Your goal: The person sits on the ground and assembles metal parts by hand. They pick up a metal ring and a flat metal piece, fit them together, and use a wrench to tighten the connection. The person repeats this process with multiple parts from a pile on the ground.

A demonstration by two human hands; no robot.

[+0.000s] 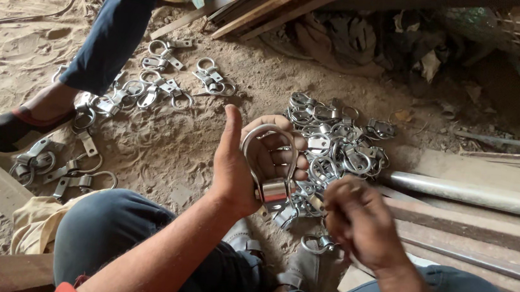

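Seen from above, a person sits on a sandy dirt floor (164, 149) with knees bent, in dark blue trousers. The left hand (252, 164) is raised with the thumb up and the fingers curled around a shiny, U-shaped metal clamp with a flat folded base (271, 166), holding it upright just above the floor. The right hand (357, 222) is blurred, its fingers bunched close together just right of the clamp; whether it grips anything cannot be told. Directly behind both hands lies a heap of similar silver metal clamps (336, 150). More of the same clamps lie scattered in small groups (157, 88) to the left, near another person's leg and dark slip-on shoe (10, 131). A grey metal pipe (471, 195) and wooden planks (480, 231) lie on the right.
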